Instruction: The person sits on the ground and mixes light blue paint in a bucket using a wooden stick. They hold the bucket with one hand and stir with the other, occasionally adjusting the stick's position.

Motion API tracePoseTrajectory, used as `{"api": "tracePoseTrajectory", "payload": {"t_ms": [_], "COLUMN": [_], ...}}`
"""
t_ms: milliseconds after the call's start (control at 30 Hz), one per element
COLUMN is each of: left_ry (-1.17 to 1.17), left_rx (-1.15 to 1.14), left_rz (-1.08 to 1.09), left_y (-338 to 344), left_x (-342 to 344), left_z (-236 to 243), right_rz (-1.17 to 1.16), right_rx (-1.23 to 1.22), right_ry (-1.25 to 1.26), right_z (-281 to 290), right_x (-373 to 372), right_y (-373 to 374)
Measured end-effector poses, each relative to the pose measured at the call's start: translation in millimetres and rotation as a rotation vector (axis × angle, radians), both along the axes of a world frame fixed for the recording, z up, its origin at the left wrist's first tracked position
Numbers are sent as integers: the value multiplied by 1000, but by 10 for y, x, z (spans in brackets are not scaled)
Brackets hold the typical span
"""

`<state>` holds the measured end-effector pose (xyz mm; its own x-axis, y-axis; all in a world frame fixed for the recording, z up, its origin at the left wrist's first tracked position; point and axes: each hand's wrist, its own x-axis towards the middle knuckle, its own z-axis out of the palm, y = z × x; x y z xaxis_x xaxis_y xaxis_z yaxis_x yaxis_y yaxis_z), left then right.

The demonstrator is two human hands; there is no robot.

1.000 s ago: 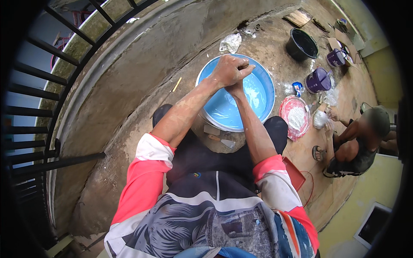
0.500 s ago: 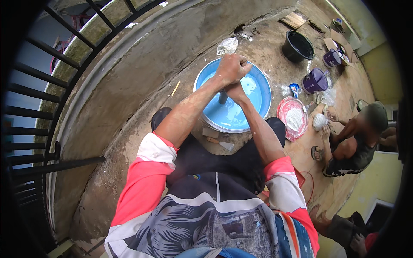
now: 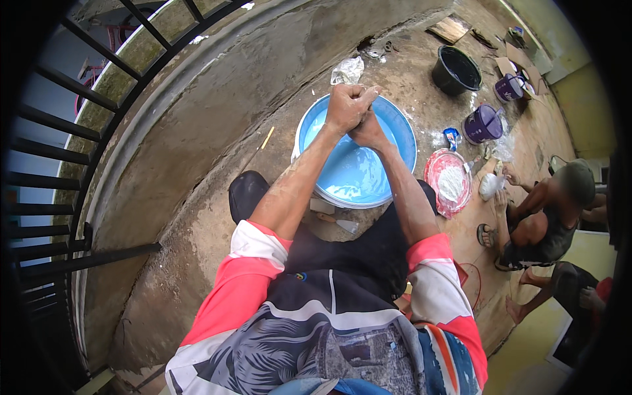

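Observation:
Both my hands are closed together over a wide bucket [image 3: 413, 135] of pale blue, paint-like liquid [image 3: 359, 174]. My left hand [image 3: 347, 108] is the farther one, and my right hand [image 3: 368, 131] presses just below it. They grip the upper end of a grey stirring stick; hands and forearms hide it at this moment, though it showed beneath them a moment ago. The bucket stands on the ground between my spread knees. On its near side lie a putty knife [image 3: 345, 226] with a wooden handle and a pale block [image 3: 321, 206], partly covered by my left arm.
To the right, a pink lid [image 3: 431, 172] holds white powder. Beyond are two purple pails [image 3: 482, 124] and a black tub [image 3: 454, 71]. A crouching person [image 3: 546, 217] holds a white bag [image 3: 489, 187]. A low concrete wall [image 3: 197, 118] and black railing [image 3: 59, 148] curve along the left.
My hands have swung slightly left and toward me, and the stick has gone from sight behind them. My left knee has shifted. At lower right another person's legs have moved.

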<state>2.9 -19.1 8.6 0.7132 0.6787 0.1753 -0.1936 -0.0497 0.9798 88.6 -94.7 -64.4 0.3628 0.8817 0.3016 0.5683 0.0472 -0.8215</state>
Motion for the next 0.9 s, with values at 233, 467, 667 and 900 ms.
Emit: {"api": "tracePoseTrajectory", "payload": {"t_ms": [233, 467, 667, 900], "left_ry": [123, 276, 357, 243], "left_rx": [451, 615, 429, -10], "left_rz": [-60, -164, -71, 91], "left_y": [189, 173, 150, 191], "left_x": [-163, -87, 70, 18], "left_z": [79, 279, 196, -95], "right_rz": [-195, -120, -19, 132], "right_rx": [163, 224, 88, -357], "right_ry": [230, 285, 733, 459], "right_z": [-328, -511, -280, 322], "right_x": [-291, -395, -398, -253], "right_y": [286, 408, 245, 82]}}
